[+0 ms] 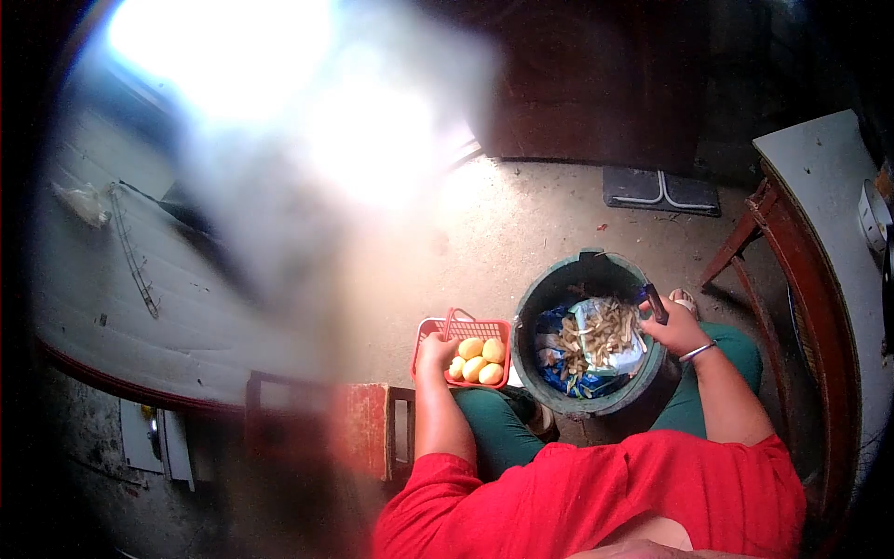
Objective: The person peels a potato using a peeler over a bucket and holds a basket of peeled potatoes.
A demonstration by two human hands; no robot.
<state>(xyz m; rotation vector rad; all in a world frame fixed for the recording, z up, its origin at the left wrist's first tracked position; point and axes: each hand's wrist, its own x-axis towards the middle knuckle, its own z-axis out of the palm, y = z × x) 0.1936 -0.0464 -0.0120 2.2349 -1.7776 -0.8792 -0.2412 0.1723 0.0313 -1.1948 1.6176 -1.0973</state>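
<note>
Whether the left hand (436, 352) grips is unclear; it rests at the basket (486, 328), beside potatoes (471, 348). A light, level hold suits them. Scraps (610, 326) lie in the bucket (596, 270); the dark tool (657, 306), in the right hand's (682, 332) closed fingers, is best kept clear of its rim.

Person wearing plain red top (596, 494), sleeves ending above elbows; green trousers (498, 430); slim pale bangle (697, 352) circling wrist behind right hand (674, 328); light-strapped sandal (684, 299) showing beside that hand.
</note>
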